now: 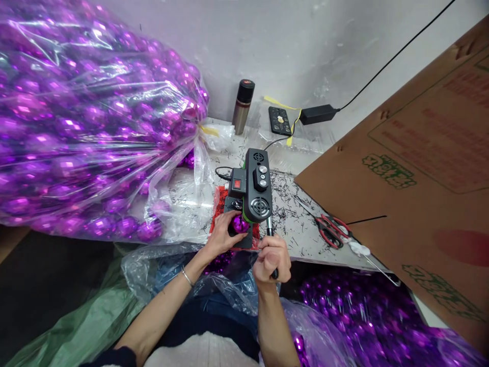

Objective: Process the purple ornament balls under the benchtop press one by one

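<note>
My left hand (224, 233) grips a shiny purple ball ornament (240, 224) between thumb and fingers, at the front end of a small black machine (259, 186). A red switch (237, 183) sits on the machine's left side. My right hand (272, 259) is wrapped round a lever handle (270, 227) with a black grip, on the machine's right. Under the machine lies a red mat (218, 206) strewn with dark bits. The side of the ball that faces the machine is hidden.
A clear bag of purple balls (95, 117) fills the left. Behind stand a flask (243, 107), a phone (279, 121) and a power adapter (318, 114). Red-handled scissors (331, 230) lie beside a large cardboard box (420, 168). More purple balls (359, 306) lie in plastic at lower right.
</note>
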Motion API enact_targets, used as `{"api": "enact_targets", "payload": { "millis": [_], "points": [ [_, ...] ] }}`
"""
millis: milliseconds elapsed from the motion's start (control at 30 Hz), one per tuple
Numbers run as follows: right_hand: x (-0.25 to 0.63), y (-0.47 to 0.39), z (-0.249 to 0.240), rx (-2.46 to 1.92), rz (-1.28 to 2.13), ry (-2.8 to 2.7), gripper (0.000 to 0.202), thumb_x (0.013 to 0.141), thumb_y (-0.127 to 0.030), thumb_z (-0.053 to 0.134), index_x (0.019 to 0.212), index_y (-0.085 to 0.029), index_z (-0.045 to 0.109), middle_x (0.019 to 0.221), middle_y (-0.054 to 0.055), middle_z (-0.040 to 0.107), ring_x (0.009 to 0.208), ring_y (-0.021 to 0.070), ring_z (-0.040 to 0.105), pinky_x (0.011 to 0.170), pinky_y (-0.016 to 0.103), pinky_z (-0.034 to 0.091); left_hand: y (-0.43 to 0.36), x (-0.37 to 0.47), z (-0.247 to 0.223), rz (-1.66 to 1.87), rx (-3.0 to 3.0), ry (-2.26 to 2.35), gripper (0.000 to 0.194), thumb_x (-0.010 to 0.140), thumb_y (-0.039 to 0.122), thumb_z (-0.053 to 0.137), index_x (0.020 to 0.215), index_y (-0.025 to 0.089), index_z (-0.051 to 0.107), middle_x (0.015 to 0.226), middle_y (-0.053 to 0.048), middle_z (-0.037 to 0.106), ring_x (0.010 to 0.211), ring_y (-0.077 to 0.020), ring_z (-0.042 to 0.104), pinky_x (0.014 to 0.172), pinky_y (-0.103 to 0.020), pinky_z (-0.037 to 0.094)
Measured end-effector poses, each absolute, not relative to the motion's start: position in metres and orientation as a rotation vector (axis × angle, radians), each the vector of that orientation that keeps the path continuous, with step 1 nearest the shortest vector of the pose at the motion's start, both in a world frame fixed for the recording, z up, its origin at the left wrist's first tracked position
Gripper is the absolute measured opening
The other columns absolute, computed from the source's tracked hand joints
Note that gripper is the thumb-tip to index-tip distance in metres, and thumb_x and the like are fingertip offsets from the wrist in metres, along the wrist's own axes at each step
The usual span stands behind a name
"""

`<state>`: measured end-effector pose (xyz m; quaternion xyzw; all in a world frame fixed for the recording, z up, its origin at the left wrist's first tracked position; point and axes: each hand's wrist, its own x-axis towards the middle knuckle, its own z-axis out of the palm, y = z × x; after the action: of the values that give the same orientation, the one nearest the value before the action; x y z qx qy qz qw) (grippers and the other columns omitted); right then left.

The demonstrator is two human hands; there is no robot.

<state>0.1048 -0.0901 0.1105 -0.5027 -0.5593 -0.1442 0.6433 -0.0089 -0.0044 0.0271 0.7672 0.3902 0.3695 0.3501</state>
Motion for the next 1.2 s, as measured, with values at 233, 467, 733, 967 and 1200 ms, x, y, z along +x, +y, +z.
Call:
{"api": "enact_targets", "payload": {
  "millis": [233, 467, 733, 967, 1200],
  "points": [
    [0.103, -0.083, 0.087, -1.083, -0.377, -1.222, 0.038, 0.108, -0.023, 0.037, 0.073, -0.023, 0.049, 0.067, -0.005, 0.056, 0.056, 0.0106, 0.055, 0.067, 0.033, 0.051, -0.005, -0.008, 0.025, 0.971, 1.989, 1.007, 0.059, 0.081, 0.037, 0.086, 0.133, 0.022, 0.064, 0.129, -0.013, 0.074, 0.121, -0.0338, 0.069, 0.106, -0.049, 0.052],
    [0.101, -0.081, 0.084, -1.070, -0.363, -1.192, 0.037, 0.108, -0.024, 0.036, 0.073, -0.023, 0.048, 0.071, -0.004, 0.057, 0.058, 0.0106, 0.054, 0.067, 0.033, 0.052, -0.005, -0.008, 0.028, 0.956, 2.006, 1.040, 0.059, 0.079, 0.036, 0.087, 0.133, 0.023, 0.065, 0.128, -0.012, 0.074, 0.120, -0.0339, 0.070, 0.106, -0.049, 0.053],
    [0.100, -0.079, 0.078, -1.080, -0.356, -1.182, 0.038, 0.109, -0.026, 0.032, 0.073, -0.024, 0.044, 0.070, -0.004, 0.051, 0.058, 0.0105, 0.054, 0.065, 0.032, 0.053, -0.003, -0.007, 0.024, 0.979, 1.971, 1.025, 0.059, 0.078, 0.036, 0.089, 0.131, 0.023, 0.066, 0.128, -0.012, 0.075, 0.120, -0.0342, 0.070, 0.106, -0.050, 0.053],
    [0.100, -0.075, 0.073, -0.998, -0.284, -1.162, 0.039, 0.109, -0.028, 0.032, 0.073, -0.023, 0.042, 0.073, -0.004, 0.047, 0.060, 0.0105, 0.054, 0.061, 0.030, 0.050, -0.002, -0.006, 0.024, 0.982, 1.943, 1.007, 0.059, 0.077, 0.036, 0.089, 0.131, 0.022, 0.067, 0.128, -0.013, 0.075, 0.121, -0.0345, 0.070, 0.107, -0.051, 0.053],
    [0.099, -0.072, 0.074, -0.962, -0.317, -1.169, 0.040, 0.109, -0.025, 0.034, 0.069, -0.023, 0.041, 0.071, -0.004, 0.047, 0.058, 0.0099, 0.051, 0.060, 0.029, 0.048, 0.001, -0.004, 0.025, 0.988, 1.931, 0.991, 0.060, 0.076, 0.037, 0.091, 0.129, 0.022, 0.068, 0.127, -0.012, 0.075, 0.120, -0.0347, 0.071, 0.106, -0.052, 0.054]
  ]
}}
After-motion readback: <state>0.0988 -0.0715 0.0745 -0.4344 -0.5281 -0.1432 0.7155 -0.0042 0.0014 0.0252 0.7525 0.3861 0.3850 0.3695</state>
